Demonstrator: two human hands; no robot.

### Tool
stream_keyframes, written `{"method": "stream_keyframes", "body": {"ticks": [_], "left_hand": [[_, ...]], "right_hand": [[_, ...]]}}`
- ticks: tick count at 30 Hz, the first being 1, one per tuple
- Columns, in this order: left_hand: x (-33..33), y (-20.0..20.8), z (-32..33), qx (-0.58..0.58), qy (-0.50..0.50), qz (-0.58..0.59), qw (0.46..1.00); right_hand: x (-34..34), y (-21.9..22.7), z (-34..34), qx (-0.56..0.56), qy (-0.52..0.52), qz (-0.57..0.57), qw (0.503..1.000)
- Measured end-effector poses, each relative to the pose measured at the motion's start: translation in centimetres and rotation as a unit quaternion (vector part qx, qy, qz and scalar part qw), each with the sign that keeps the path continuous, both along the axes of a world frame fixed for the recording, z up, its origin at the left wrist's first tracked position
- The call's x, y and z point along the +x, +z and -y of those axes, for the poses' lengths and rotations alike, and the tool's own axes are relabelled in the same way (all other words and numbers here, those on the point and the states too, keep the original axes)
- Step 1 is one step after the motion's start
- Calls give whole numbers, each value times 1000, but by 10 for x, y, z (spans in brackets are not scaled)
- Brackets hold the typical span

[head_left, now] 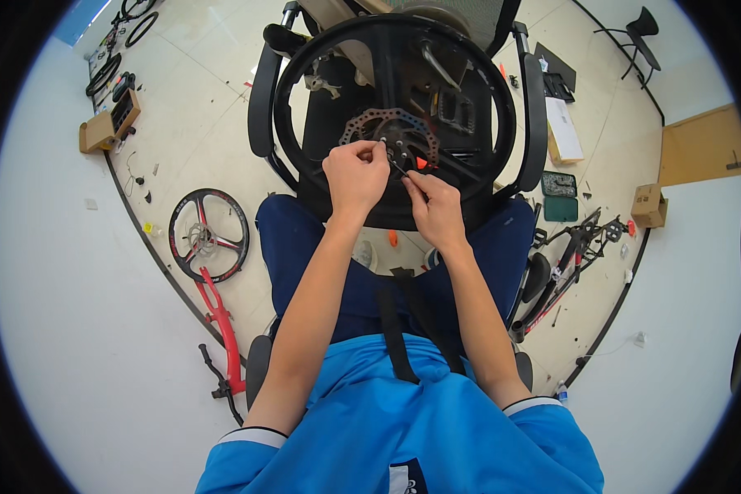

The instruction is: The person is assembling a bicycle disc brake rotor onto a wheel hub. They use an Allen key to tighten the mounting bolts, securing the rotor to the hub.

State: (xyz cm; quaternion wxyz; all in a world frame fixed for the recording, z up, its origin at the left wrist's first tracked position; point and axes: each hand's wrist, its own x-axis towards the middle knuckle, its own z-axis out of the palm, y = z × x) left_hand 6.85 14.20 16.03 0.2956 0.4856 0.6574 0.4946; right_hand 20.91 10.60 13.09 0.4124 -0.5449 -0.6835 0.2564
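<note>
A black bicycle wheel (507, 107) with broad spokes lies flat across the seat of a black office chair (262, 99) in front of me. A perforated brake disc (416, 121) sits at its hub. My left hand (356, 177) is closed in a pinch at the hub's left side; whatever is in its fingertips is hidden. Between the fingers of my right hand (439, 216) is a thin dark rod-like tool (398, 169), its tip reaching the hub beside the left fingertips. Just above the right fingers shows a small orange piece (421, 163).
On the floor to the left are a second wheel (244, 235), a red frame part (226, 337) and an open cardboard box (99, 136). On the right lie a black bicycle frame (560, 280), a green tool case (561, 208) and a small carton (650, 206). A pedal (461, 115) shows through the wheel.
</note>
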Motion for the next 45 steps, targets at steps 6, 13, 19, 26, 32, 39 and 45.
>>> {"method": "stream_keyframes", "body": {"ticks": [6, 13, 19, 26, 32, 39, 45], "left_hand": [[2, 7, -3, -28, -13, -28, 999], [1, 4, -12, -18, -31, -63, 997], [5, 0, -13, 7, -17, -33, 999], [2, -19, -12, -7, 7, 53, 999], [6, -31, -13, -10, 31, 133, 991], [6, -39, -15, -39, 42, 211, 976], [8, -41, -17, -46, 49, 241, 968]], "right_hand": [[0, -12, -2, -21, -1, -62, 998], [17, 9, -14, -101, 17, -18, 995], [22, 15, -17, -96, 25, 7, 995], [29, 39, -27, -89, 72, 88, 990], [29, 56, -34, -154, 104, 135, 973], [30, 47, -41, -123, 147, 122, 974], [30, 53, -47, -156, 162, 149, 963]]}}
